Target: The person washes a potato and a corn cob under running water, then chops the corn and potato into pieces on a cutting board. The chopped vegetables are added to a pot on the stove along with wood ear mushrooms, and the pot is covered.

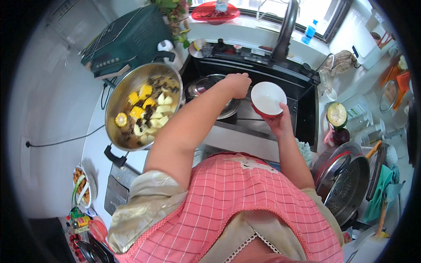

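Note:
My right hand (279, 123) grips a small bowl (269, 98), white inside and red outside, tilted over the right part of the black sink (304, 111). To the left of the bowl, my left hand (236, 85) hangs over the sink with its fingers curled, their undersides hidden. Below my left forearm lies metal cookware with a glass lid (199, 87), partly covered by the arm. Left of the sink stands a large steel pot (110, 105) holding liquid, corn pieces (136, 112), pale peeled chunks (162, 108) and dark bits.
A black faucet (284, 33) rises behind the sink. At the left back is a green countertop oven (131, 42). A cut melon-like vegetable (337, 115) and a perforated steel steamer (350, 184) are on the right. A cleaver-like blade (116, 192) and a white dish (92, 189) lie at left.

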Action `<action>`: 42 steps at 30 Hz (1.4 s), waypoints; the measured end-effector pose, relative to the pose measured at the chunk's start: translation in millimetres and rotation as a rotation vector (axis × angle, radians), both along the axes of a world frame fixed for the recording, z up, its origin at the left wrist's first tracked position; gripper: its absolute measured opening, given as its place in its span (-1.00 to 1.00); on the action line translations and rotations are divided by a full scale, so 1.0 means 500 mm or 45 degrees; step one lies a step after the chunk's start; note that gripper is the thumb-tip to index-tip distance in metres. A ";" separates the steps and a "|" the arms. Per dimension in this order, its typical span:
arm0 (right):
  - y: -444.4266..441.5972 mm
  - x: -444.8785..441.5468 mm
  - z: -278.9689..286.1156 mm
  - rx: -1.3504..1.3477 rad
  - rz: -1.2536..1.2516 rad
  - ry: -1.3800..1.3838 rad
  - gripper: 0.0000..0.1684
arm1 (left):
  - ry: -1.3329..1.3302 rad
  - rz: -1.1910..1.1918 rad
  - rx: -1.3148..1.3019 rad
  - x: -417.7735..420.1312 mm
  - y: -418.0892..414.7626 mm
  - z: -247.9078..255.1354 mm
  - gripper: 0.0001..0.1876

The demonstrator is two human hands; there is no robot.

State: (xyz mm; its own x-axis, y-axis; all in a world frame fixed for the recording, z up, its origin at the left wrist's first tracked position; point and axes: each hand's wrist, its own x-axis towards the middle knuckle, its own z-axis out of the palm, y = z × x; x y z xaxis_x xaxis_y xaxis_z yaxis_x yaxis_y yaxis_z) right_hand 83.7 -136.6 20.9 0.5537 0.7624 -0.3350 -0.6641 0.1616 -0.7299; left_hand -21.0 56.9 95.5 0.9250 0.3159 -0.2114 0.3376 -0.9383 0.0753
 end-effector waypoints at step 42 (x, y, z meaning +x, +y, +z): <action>0.120 0.252 -0.132 -0.338 0.070 -0.182 -0.44 | -0.291 -0.456 0.351 0.176 -0.002 -0.286 -0.68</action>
